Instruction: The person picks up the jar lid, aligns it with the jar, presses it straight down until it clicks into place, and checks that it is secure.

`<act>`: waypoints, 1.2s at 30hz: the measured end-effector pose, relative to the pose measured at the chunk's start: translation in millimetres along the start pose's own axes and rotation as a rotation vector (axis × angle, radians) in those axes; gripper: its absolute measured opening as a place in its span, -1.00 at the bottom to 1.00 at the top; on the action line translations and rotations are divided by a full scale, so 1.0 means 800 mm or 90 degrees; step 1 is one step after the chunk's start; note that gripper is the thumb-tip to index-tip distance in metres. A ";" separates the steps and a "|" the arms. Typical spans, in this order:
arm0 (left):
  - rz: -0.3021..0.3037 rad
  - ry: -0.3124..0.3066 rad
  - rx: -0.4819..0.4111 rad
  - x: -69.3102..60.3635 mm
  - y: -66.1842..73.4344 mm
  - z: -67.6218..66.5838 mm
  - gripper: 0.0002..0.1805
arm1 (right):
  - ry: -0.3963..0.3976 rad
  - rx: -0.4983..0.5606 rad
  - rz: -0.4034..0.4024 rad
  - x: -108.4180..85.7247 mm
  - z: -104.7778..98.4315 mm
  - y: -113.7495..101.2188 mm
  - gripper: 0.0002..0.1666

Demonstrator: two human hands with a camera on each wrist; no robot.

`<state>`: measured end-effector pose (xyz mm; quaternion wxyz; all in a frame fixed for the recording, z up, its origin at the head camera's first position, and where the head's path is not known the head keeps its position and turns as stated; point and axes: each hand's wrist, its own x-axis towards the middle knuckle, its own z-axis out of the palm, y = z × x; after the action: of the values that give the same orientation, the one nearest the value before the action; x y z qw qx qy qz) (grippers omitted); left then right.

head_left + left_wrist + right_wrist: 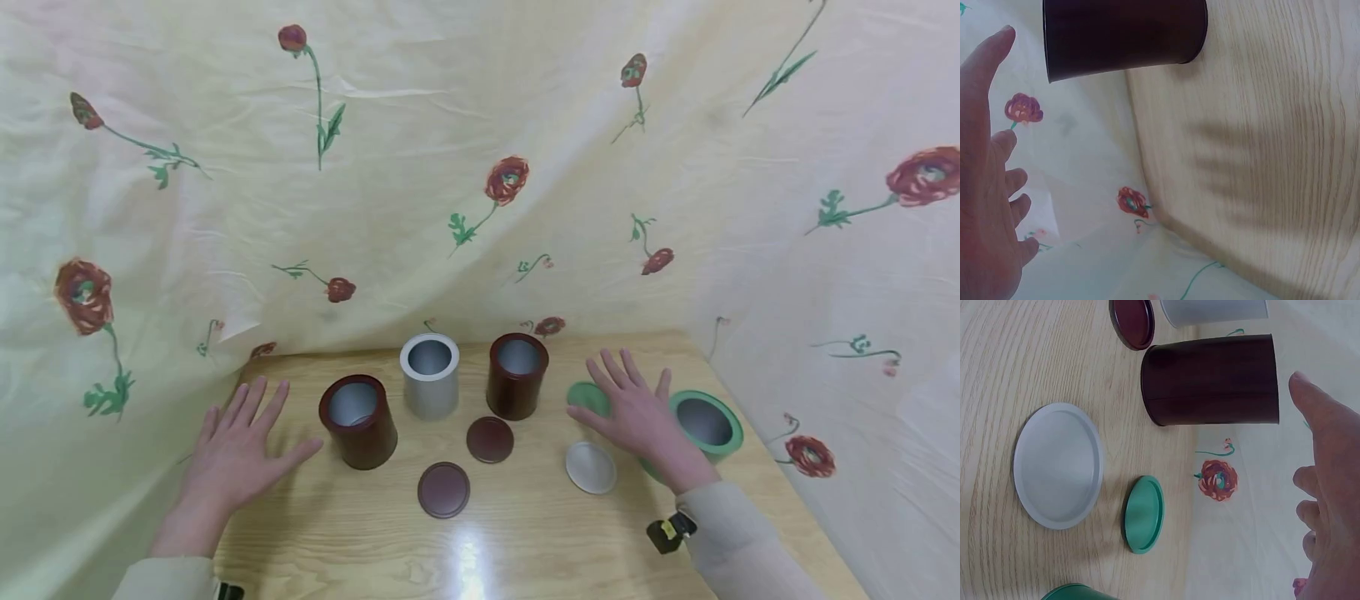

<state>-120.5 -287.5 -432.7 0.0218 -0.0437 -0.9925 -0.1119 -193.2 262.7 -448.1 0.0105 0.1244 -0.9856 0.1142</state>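
Note:
My left hand (236, 458) hovers palm down with fingers spread, left of a dark red canister (375, 437) that has no lid on. My right hand (637, 421), also spread and holding nothing, is above the table between a green lid (583, 395) and an uncovered green canister (716, 448). A white canister (431, 396) and a second dark red canister (513, 392) stand uncovered at the back. Two dark red lids (444, 490) (490, 439) and a white lid (591, 468) lie flat. Under my right forearm another green piece is partly hidden.
The wooden table (360, 542) meets a flowered cloth (420, 208) hanging behind it and along both sides. Shadows of my left fingers fall on the wood in the left wrist view.

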 end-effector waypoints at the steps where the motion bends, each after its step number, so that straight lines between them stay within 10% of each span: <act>1: 0.000 0.000 -0.001 0.000 0.000 0.000 0.21 | 0.001 0.001 -0.001 0.000 0.000 0.000 0.17; 21: 0.016 -0.021 0.005 -0.013 -0.007 0.013 0.18 | 0.004 0.027 -0.039 -0.004 0.009 -0.011 0.14; 36: 0.017 -0.031 -0.002 -0.048 -0.014 0.060 0.18 | 0.012 -0.001 -0.108 -0.013 0.060 -0.027 0.11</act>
<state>-84.6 -290.6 -484.1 -0.0013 -0.0594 -0.9919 -0.1120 -177.1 234.2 -490.4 0.0295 0.2063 -0.9715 0.1132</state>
